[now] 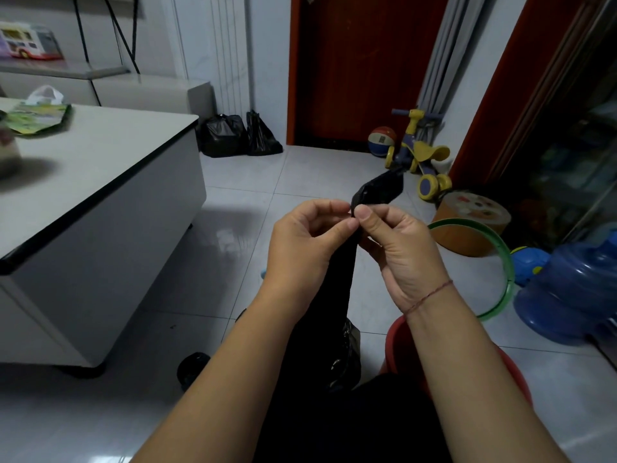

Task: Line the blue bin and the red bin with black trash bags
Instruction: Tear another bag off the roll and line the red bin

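Note:
A folded black trash bag hangs between my two hands in the middle of the view. My left hand and my right hand both pinch its upper edge with thumb and fingertips, close together. A flap of the bag sticks up past my right thumb, and the rest hangs down between my forearms to a crumpled end near my lap. The red bin stands on the floor under my right forearm, mostly hidden. No blue bin shows in this view.
A white table with a dark edge fills the left. Two full black bags lean at the far wall. A child's ride-on toy, a ball, a green hoop, a round stool and a blue water jug crowd the right.

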Motion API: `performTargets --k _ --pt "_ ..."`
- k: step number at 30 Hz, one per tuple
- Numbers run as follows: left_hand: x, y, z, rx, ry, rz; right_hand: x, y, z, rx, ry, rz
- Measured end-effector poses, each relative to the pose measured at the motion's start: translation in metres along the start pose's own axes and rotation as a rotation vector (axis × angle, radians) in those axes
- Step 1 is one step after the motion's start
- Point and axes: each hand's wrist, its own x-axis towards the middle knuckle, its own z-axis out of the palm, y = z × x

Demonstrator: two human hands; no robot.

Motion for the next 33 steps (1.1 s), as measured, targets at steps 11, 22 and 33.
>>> performTargets --k 11,22,33 --pt "-0.0006 -0.0015 0.0012 0.096 -0.093 -0.054 -0.0014 -0.0010 0.0027 0.091 -0.096 0.042" --pt "-0.0009 0.0036 0.0009 -0.075 -0.065 -0.102 -0.0011 0.0010 0.0015 -0.028 -0.149 -0.048" --pt "0.0023 0.0015 -0.0002 0.020 0.034 -0.002 -0.0015 0.0037 -0.0002 -0.191 -0.165 -0.122"
